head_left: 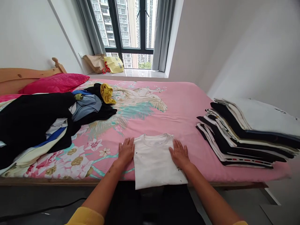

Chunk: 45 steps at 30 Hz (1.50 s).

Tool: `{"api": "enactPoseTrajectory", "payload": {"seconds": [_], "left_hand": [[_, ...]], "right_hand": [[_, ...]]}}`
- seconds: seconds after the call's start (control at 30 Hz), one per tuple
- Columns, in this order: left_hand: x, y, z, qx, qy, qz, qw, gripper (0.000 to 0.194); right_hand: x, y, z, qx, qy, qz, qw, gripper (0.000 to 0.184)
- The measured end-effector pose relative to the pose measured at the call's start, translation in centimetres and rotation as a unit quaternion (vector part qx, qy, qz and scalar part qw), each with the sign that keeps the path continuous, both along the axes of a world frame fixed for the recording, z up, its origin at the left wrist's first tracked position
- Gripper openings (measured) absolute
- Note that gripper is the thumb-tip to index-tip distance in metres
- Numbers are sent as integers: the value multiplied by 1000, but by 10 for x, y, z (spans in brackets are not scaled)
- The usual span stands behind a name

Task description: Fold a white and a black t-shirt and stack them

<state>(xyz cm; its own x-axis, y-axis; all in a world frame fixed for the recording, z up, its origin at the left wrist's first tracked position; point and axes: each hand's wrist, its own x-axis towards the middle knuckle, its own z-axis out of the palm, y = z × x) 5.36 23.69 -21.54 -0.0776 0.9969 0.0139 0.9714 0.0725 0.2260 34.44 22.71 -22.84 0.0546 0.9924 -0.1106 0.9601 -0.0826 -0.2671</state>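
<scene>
A white T-shirt (157,162), folded into a near rectangle with its neckline away from me, lies at the bed's front edge. Its lower end hangs slightly past that edge. My left hand (126,151) rests flat at the shirt's left side, fingers stretched out. On the opposite side, my right hand (180,153) lies flat over the right border with its fingers extended. Neither hand grips the cloth. Small dark marks show on the shirt, one partly beside my right wrist.
A tall stack of folded clothes (243,137) stands at the bed's right. Loose clothes (39,118) are heaped at the left, near a red pillow (56,82). Pink floral bedding (182,106) covers the bed. Paper bags (95,63) sit on the windowsill.
</scene>
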Motion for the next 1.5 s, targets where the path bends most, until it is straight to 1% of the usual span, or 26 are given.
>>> {"api": "enactPoseTrajectory", "payload": {"seconds": [0.07,0.1,0.13,0.2,0.27,0.3,0.33,0.4,0.47,0.53,0.6,0.63,0.7,0.77,0.8,0.83,0.93,1.03,1.1,1.13,1.17,1.23,1.3,1.37,1.43,1.5], "left_hand": [[7,-17,-1,34,-10,26,999,50],[14,-28,-1,54,-12,15,998,50],[24,-40,-1,69,-11,-17,997,51],[44,-64,0,83,0,-116,990,51],[56,-87,-4,74,13,-176,981,54],[55,-97,-8,66,18,-178,982,57],[50,-106,-13,58,22,-164,984,60],[31,-121,-23,40,31,-124,991,64],[10,-130,-28,23,34,-87,995,63],[2,-132,-22,20,25,-64,997,57],[13,-127,-8,39,11,-69,997,51],[24,-121,1,52,4,-87,995,50],[51,-105,16,72,-1,-143,987,50],[72,-88,23,56,1,-168,984,52],[76,-81,22,34,3,-158,987,53],[75,-75,19,12,7,-134,991,56],[48,-71,-1,-17,27,-34,999,61],[11,-89,-19,3,39,14,999,57],[-3,-109,-25,24,18,26,999,52],[-4,-118,-25,44,-2,29,999,51],[-1,-127,-24,67,-24,24,997,50],[13,-139,-17,110,-58,-10,992,48],[37,-140,-6,132,-60,-71,987,47],[61,-133,1,125,-37,-119,984,48],[77,-125,2,96,-12,-113,989,51],[78,-122,-5,61,6,-61,996,54]], "right_hand": [[2,-7,3,23,5,-32,999,62],[-1,-13,5,47,6,-31,998,61],[-7,-20,8,76,5,-11,997,61],[-23,-36,12,115,-1,76,990,61],[-34,-54,7,97,-7,150,984,65],[-33,-62,2,76,-9,159,984,68],[-29,-70,-3,56,-11,144,988,70],[-11,-83,-14,26,-16,75,997,71],[9,-93,-16,11,-16,13,1000,67],[18,-98,-8,13,-2,-22,1000,63],[9,-96,7,44,15,-22,999,60],[0,-92,14,65,20,-2,998,59],[-21,-79,23,95,23,75,992,59],[-34,-63,21,76,23,129,988,60],[-34,-54,17,55,23,123,991,61],[-29,-45,12,33,20,94,995,63],[7,-28,-7,1,3,-28,1000,65],[42,-32,-20,30,-6,-61,998,61],[49,-47,-22,57,15,-78,995,60],[46,-56,-22,74,31,-82,993,59],[40,-67,-19,95,47,-78,991,59],[17,-86,-10,144,63,-32,987,57],[-11,-98,2,180,57,35,981,56],[-35,-99,12,184,41,83,979,56],[-45,-94,12,153,25,110,982,57],[-40,-88,3,101,10,101,990,59]]}}
